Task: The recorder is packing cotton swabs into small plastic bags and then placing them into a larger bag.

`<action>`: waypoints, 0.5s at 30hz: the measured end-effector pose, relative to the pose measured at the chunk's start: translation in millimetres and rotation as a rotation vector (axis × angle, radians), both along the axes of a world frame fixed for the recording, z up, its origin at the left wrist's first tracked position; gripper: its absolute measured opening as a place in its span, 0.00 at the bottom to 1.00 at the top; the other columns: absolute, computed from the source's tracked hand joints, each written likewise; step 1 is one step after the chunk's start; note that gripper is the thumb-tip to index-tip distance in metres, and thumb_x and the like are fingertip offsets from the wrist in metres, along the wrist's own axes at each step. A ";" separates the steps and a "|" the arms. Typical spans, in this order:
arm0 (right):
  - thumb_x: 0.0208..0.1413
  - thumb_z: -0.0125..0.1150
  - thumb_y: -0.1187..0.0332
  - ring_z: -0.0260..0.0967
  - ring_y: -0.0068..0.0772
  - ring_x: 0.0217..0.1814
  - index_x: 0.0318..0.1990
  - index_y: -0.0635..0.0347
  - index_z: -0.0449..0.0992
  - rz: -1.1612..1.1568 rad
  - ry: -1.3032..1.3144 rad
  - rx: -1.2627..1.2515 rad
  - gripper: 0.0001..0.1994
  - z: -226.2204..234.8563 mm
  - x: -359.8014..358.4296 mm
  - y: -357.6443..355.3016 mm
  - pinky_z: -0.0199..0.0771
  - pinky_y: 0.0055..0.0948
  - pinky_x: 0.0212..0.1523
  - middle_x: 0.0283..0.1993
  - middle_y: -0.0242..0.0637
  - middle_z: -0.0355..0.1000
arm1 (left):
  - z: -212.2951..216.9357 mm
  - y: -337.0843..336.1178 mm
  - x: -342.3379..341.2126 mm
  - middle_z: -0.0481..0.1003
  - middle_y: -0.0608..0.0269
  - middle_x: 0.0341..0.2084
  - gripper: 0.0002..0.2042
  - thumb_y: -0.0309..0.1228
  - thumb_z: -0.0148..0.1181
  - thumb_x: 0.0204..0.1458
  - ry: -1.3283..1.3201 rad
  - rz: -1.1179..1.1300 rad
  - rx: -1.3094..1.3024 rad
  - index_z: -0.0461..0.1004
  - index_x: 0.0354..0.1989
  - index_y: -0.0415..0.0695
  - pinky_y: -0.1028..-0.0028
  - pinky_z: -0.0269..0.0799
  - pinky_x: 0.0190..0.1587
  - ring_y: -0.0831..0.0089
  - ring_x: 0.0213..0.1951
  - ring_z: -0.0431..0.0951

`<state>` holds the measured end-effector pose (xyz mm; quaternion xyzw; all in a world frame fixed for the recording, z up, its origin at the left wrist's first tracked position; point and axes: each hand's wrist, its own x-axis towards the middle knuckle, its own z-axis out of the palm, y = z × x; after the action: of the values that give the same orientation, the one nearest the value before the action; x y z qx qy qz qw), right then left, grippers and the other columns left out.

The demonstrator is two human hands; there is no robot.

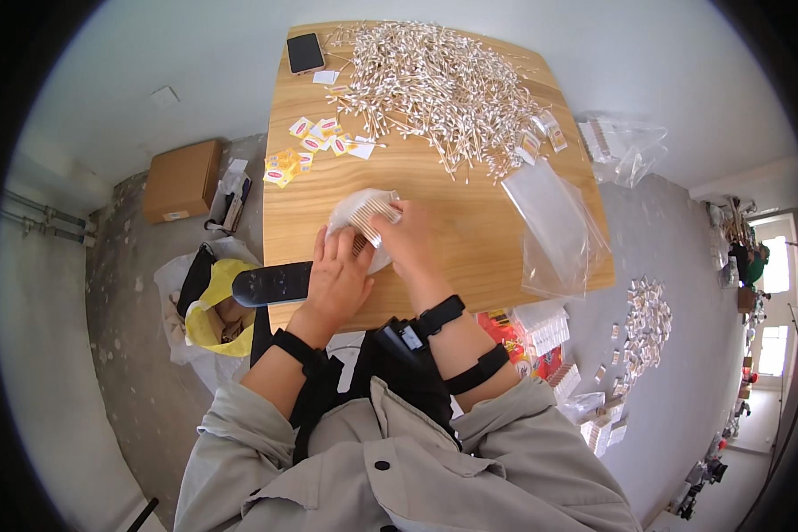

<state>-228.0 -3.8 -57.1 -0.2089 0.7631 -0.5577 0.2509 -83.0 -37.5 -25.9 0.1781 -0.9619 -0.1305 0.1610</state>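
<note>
In front of me on the wooden table, my right hand (pixel 402 238) grips a bundle of cotton swabs (pixel 370 214), their sticks lined up side by side. The bundle is at a translucent plastic bag (pixel 349 206); whether it is fully inside I cannot tell. My left hand (pixel 339 271) holds the near left side of this bag, its fingers over the plastic and its thumb hidden in part. Between the hands more brown sticks show. Beyond them lies a large heap of loose cotton swabs (pixel 439 84).
Small yellow-and-white cards (pixel 315 137) lie at the left, and a dark phone-like device (pixel 306 53) at the far left corner. Flat clear bags (pixel 554 226) hang over the right edge. A cardboard box (pixel 183 182) stands on the left floor; small packs (pixel 647 324) are piled on the right floor.
</note>
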 end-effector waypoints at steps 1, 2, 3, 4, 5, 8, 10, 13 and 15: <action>0.41 0.65 0.66 0.62 0.48 0.51 0.46 0.71 0.70 0.002 -0.002 -0.003 0.24 -1.2 7.2 -2.4 0.63 0.38 0.53 0.47 0.53 0.66 | -3.9 0.6 -2.1 0.62 0.52 0.48 0.24 0.33 0.63 0.38 -0.021 0.036 -0.041 0.69 0.48 0.43 0.54 0.52 0.60 0.56 0.55 0.61; 0.43 0.63 0.68 0.60 0.48 0.52 0.46 0.70 0.69 -0.095 0.140 -0.044 0.22 -3.0 18.6 -2.6 0.60 0.39 0.54 0.47 0.53 0.66 | -6.4 1.3 -4.0 0.64 0.55 0.47 0.22 0.33 0.62 0.39 -0.043 0.073 -0.082 0.70 0.46 0.44 0.57 0.55 0.58 0.59 0.54 0.62; 0.44 0.62 0.69 0.59 0.48 0.54 0.46 0.69 0.69 -0.193 0.284 -0.087 0.20 -3.2 26.1 -2.9 0.58 0.39 0.56 0.48 0.53 0.65 | -6.5 2.8 -5.5 0.64 0.55 0.47 0.22 0.33 0.62 0.39 -0.042 0.075 -0.087 0.70 0.46 0.44 0.57 0.55 0.58 0.59 0.54 0.62; 0.44 0.62 0.69 0.59 0.48 0.54 0.46 0.69 0.69 -0.191 0.283 -0.093 0.20 -2.7 29.4 -3.8 0.58 0.39 0.56 0.48 0.53 0.65 | -6.5 5.2 -6.4 0.65 0.56 0.47 0.21 0.32 0.62 0.40 -0.030 0.106 -0.086 0.70 0.45 0.44 0.59 0.56 0.55 0.60 0.53 0.63; 0.45 0.59 0.71 0.56 0.51 0.54 0.46 0.69 0.67 -0.212 0.306 -0.103 0.19 -2.1 32.0 -4.8 0.56 0.41 0.57 0.48 0.54 0.63 | -6.4 6.7 -7.2 0.65 0.57 0.47 0.19 0.32 0.61 0.40 -0.019 0.136 -0.085 0.71 0.43 0.43 0.61 0.58 0.53 0.62 0.53 0.64; 0.47 0.56 0.72 0.54 0.53 0.55 0.47 0.68 0.65 -0.214 0.350 -0.074 0.18 -6.3 25.7 0.6 0.54 0.43 0.57 0.48 0.55 0.61 | 3.3 5.5 -10.4 0.69 0.58 0.43 0.19 0.32 0.61 0.42 0.043 0.108 -0.044 0.71 0.44 0.43 0.61 0.58 0.52 0.63 0.48 0.68; 0.47 0.56 0.72 0.54 0.53 0.54 0.48 0.67 0.65 -0.186 0.367 -0.040 0.19 -7.3 16.8 2.9 0.54 0.42 0.57 0.47 0.55 0.61 | 12.2 2.7 -15.0 0.70 0.59 0.42 0.20 0.32 0.61 0.42 0.086 0.096 -0.010 0.70 0.46 0.44 0.61 0.57 0.51 0.64 0.46 0.70; 0.48 0.55 0.71 0.53 0.52 0.54 0.49 0.66 0.65 -0.081 0.146 -0.024 0.19 -2.9 13.2 0.2 0.55 0.41 0.57 0.47 0.53 0.62 | 19.7 -0.6 -23.2 0.72 0.60 0.38 0.18 0.32 0.61 0.43 -0.031 0.171 0.068 0.70 0.46 0.46 0.60 0.57 0.50 0.65 0.43 0.72; 0.52 0.53 0.71 0.56 0.46 0.56 0.49 0.67 0.68 -0.145 0.067 -0.001 0.16 -1.0 18.3 0.3 0.56 0.38 0.57 0.48 0.48 0.66 | 19.9 -0.6 -31.5 0.70 0.61 0.37 0.13 0.34 0.63 0.42 0.017 0.268 0.045 0.73 0.37 0.46 0.59 0.57 0.51 0.67 0.42 0.71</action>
<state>-209.8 -3.5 -58.1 -0.1719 0.7838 -0.5677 0.1841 -114.5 -38.1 -6.1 0.3075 -0.9249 -0.1308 0.1812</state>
